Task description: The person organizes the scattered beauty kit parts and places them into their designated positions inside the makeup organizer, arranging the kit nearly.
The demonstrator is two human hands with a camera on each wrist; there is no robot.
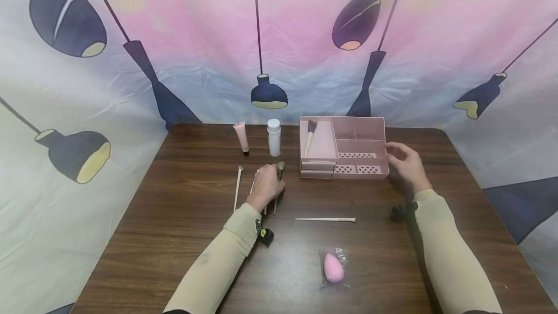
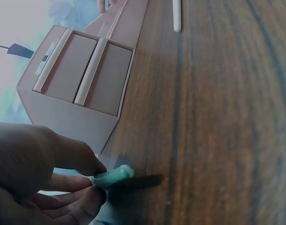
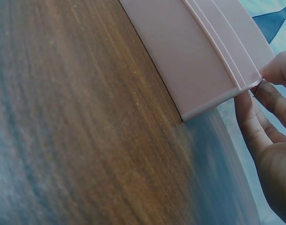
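Note:
In the head view my left hand [image 1: 267, 185] is at mid-table, pinching a green-handled makeup brush [image 1: 280, 172]. In the left wrist view the thumb and fingertips hold its green handle [image 2: 115, 176] just over the wood. White-handled brushes lie beside and partly under this hand, one being the brush [image 1: 238, 188] to its left. My right hand [image 1: 410, 164] grips the right side edge of a pink makeup organizer [image 1: 317, 143]; the right wrist view has thumb and finger at the corner of its wall [image 3: 199, 61]. One brush [image 1: 309, 135] leans inside the organizer's left compartment.
Behind the left hand stand a pink squeeze tube [image 1: 241, 135] and a white bottle [image 1: 274, 138]. A white brush [image 1: 326, 219] lies crosswise in front of the organizer. Nearer the front is a pink makeup sponge [image 1: 333, 269] in clear wrapping. A printed curtain [image 1: 218, 62] hangs behind the table.

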